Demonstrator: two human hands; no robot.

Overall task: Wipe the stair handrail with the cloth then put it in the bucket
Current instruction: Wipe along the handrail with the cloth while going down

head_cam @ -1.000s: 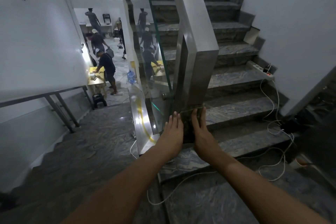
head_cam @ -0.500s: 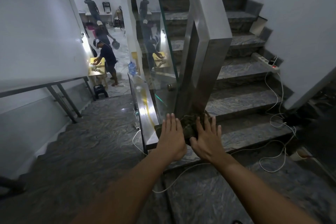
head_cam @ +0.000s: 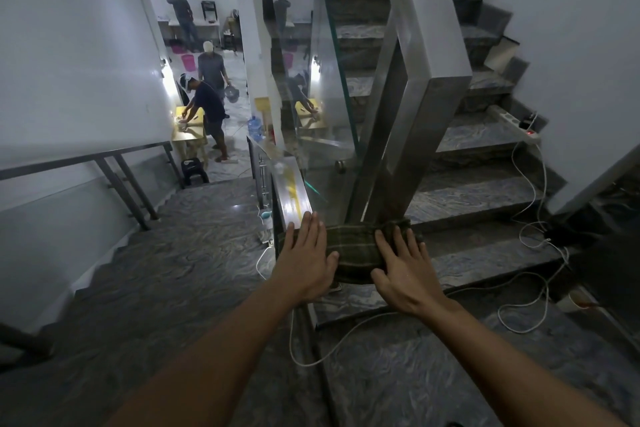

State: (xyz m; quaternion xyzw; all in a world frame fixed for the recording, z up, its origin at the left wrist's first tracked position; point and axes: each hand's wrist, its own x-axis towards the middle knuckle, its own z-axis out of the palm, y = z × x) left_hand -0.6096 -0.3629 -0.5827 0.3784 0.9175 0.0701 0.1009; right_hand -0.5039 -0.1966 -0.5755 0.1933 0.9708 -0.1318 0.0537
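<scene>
A dark green checked cloth (head_cam: 353,250) lies spread across the near end of the lower steel handrail (head_cam: 294,194), at the foot of the upright steel post (head_cam: 408,135). My left hand (head_cam: 304,263) presses flat on the cloth's left end, fingers spread. My right hand (head_cam: 405,270) lies flat on its right end, next to the post's base. Both palms rest on the cloth without gripping it. The upper handrail (head_cam: 415,3) climbs away from the post. No bucket shows near me.
White cables (head_cam: 533,225) trail over the marble steps at right, from a power strip (head_cam: 516,123). A glass panel (head_cam: 325,114) stands left of the post. Stairs descend at left with a wall rail (head_cam: 86,158). People work in the room below (head_cam: 207,104).
My hands slid down the post to its base and moved apart, spreading the bunched cloth flat over the lower rail's end. The view moved closer and lower.
</scene>
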